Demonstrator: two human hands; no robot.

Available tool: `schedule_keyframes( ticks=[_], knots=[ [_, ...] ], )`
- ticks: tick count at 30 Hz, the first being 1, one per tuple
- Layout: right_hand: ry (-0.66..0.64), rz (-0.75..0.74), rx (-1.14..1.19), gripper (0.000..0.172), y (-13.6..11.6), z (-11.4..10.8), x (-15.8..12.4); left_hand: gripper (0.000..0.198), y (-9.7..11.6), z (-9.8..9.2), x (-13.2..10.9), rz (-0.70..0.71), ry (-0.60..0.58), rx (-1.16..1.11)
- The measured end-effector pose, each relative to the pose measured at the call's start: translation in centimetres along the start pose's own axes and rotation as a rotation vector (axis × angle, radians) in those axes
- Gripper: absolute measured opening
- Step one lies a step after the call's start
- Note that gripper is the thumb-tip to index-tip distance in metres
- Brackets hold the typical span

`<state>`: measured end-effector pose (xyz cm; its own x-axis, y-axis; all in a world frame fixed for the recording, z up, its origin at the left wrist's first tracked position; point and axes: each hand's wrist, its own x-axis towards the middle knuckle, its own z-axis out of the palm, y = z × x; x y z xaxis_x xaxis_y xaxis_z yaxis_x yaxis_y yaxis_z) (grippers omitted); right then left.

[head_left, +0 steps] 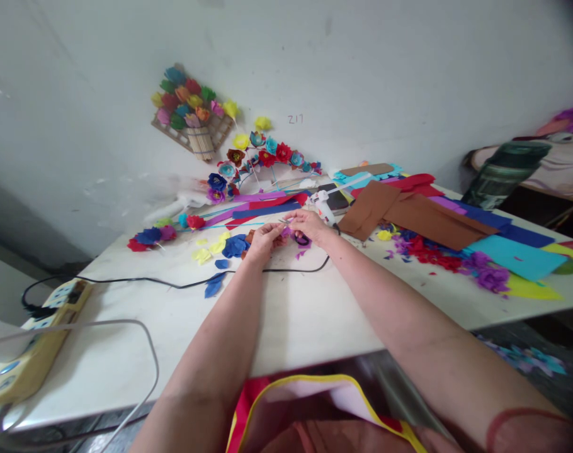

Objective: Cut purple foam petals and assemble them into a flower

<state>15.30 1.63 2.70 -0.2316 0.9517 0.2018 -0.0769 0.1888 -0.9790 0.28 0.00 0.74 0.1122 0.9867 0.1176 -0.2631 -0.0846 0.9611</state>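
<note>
Both my hands meet over the far middle of the white table (291,314). My left hand (262,239) is closed around a small purple paper piece (287,232). My right hand (306,225) is closed on scissors (301,239), whose dark handle loop shows below the fingers; the blades point toward the purple piece. Blue paper petals (234,245) and yellow scraps (209,250) lie just left of my left hand.
A white glue gun (322,202) stands behind my right hand, its black cord (173,283) running left to a power strip (36,340). Brown, red and blue sheets (409,214) and purple scraps (489,274) lie right. Paper flowers (267,154) line the wall.
</note>
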Motion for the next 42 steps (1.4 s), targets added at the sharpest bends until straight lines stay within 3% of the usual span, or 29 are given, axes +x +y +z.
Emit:
schedule_keyframes(
  ticks=[4,16,23,35,42],
  knots=[
    [-0.027,0.007,-0.001,0.023,-0.37,0.31,-0.36,0.042,-0.1,-0.02,-0.15,0.035,-0.053,0.02],
    [-0.033,0.02,-0.016,0.017,0.28,0.23,-0.11,0.048,-0.44,-0.31,0.36,0.099,0.016,0.079],
    [0.005,0.048,-0.035,0.018,0.16,0.32,-0.06,0.05,-0.07,0.03,0.0,0.041,0.024,0.117],
    [0.117,0.115,0.057,0.013,0.15,-0.17,0.17,0.035,-0.02,-0.52,-0.12,0.104,0.11,0.096],
    [0.065,0.166,0.162,0.016,0.37,-0.23,0.16,0.033,-0.26,-0.3,-0.13,0.139,0.067,0.255]
  ],
)
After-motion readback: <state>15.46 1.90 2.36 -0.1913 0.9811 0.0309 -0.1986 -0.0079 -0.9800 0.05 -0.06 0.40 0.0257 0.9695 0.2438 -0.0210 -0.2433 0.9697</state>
